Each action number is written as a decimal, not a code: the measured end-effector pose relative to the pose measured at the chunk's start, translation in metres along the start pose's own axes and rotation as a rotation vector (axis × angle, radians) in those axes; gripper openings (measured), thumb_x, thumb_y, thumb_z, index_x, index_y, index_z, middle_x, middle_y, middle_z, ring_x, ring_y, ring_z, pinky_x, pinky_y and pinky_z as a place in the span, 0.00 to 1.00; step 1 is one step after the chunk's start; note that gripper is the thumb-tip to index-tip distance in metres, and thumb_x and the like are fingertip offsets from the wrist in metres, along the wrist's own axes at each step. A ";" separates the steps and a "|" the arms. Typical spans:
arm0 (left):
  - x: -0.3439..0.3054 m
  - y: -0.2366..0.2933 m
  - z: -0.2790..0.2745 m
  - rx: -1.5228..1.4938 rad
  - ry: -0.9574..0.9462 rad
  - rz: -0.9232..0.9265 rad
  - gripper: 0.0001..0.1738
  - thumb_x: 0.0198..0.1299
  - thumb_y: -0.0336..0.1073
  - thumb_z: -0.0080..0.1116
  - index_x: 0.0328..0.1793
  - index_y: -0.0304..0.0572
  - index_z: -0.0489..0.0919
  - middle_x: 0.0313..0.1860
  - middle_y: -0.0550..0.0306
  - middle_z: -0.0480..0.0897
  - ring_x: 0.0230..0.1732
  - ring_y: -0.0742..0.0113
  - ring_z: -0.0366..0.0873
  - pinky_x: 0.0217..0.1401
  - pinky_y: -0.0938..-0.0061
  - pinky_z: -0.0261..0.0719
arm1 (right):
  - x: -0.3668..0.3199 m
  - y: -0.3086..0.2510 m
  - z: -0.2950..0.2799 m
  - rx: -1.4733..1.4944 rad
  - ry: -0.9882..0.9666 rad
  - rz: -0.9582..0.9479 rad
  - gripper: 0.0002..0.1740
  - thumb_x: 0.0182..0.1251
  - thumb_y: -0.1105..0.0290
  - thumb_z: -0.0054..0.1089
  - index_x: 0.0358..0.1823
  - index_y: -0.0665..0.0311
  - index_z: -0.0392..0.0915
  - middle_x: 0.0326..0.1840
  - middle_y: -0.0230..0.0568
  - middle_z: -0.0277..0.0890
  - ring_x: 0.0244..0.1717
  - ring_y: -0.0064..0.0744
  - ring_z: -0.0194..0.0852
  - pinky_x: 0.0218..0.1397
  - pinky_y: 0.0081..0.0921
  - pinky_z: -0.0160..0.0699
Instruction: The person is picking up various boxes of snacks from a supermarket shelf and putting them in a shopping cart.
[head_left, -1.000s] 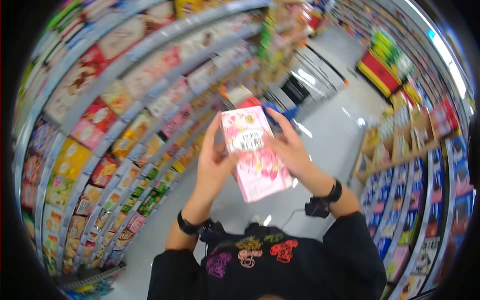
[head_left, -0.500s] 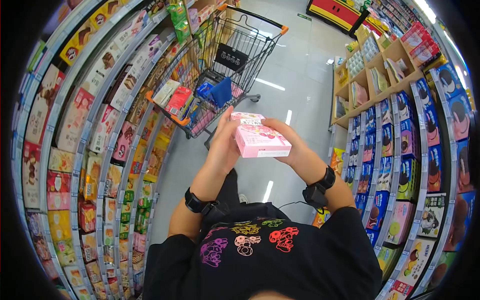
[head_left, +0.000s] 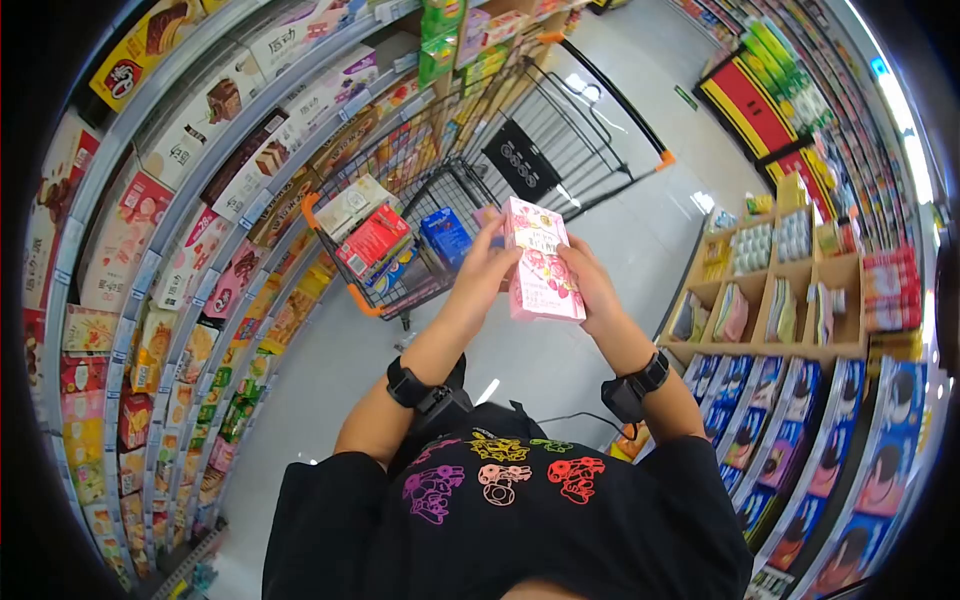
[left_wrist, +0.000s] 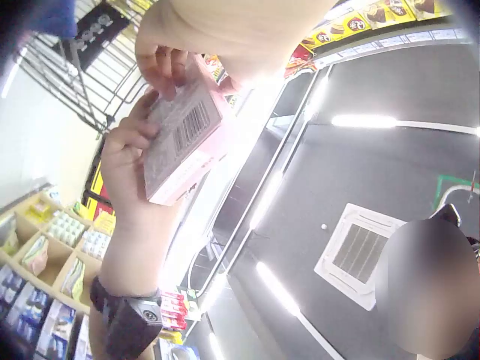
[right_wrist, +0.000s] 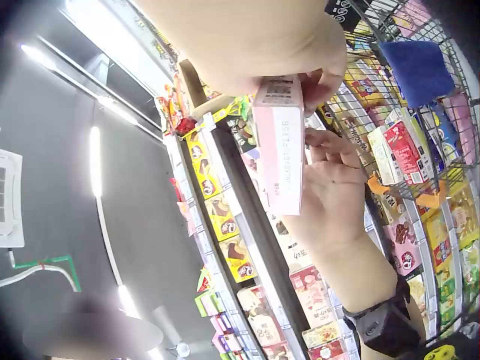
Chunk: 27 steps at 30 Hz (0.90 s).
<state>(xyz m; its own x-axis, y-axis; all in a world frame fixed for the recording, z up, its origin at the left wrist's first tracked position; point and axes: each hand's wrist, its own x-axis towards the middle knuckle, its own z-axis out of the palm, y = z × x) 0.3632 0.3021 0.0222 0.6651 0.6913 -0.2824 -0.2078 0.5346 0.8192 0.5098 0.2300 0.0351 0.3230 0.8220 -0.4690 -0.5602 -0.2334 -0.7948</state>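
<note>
A pink carton with a floral print and dark lettering is held up in front of the chest by both hands. My left hand grips its left edge, and my right hand holds the right edge, with the thumb over the front. From the left wrist view, the carton's back shows a barcode, with fingers curled against both sides. A pale narrow side of the carton with printed characters faces the right wrist camera.
Ahead to the left stands a shopping cart holding a red box, a blue package and other goods. Shelves of packaged snacks line the left. A wooden compartment rack stands at right, above shelves of blue packages.
The carton tipped back, showing its lower end, then came upright again with its front in view. The head view has swung, and the cart now appears larger and fuller in frame than at first.
</note>
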 end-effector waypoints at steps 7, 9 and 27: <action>0.088 -0.017 -0.042 0.439 0.125 0.208 0.33 0.56 0.30 0.50 0.68 0.43 0.53 0.34 0.57 0.73 0.32 0.75 0.71 0.32 0.81 0.69 | 0.107 -0.019 0.006 -0.269 -0.068 -0.017 0.23 0.63 0.73 0.46 0.59 0.66 0.56 0.42 0.46 0.72 0.41 0.28 0.75 0.40 0.23 0.77; 0.110 -0.025 -0.061 0.423 0.126 0.105 0.35 0.54 0.34 0.54 0.68 0.42 0.53 0.37 0.53 0.76 0.33 0.72 0.73 0.35 0.79 0.70 | 0.140 -0.012 -0.001 -0.333 -0.131 0.005 0.24 0.62 0.73 0.48 0.60 0.65 0.56 0.40 0.46 0.73 0.40 0.28 0.75 0.41 0.23 0.76; 0.310 -0.154 -0.116 -0.188 0.536 -0.331 0.46 0.47 0.37 0.54 0.71 0.51 0.42 0.52 0.52 0.70 0.46 0.63 0.73 0.47 0.68 0.71 | 0.438 0.096 -0.106 -0.960 -0.262 0.370 0.34 0.51 0.70 0.52 0.60 0.71 0.53 0.41 0.53 0.73 0.37 0.38 0.76 0.39 0.29 0.76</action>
<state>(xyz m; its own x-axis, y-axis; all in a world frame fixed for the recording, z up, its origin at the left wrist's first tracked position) 0.5182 0.4908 -0.2494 0.2756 0.5961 -0.7541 -0.2073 0.8029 0.5590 0.6781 0.5128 -0.2879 0.0167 0.6756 -0.7370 0.2837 -0.7100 -0.6445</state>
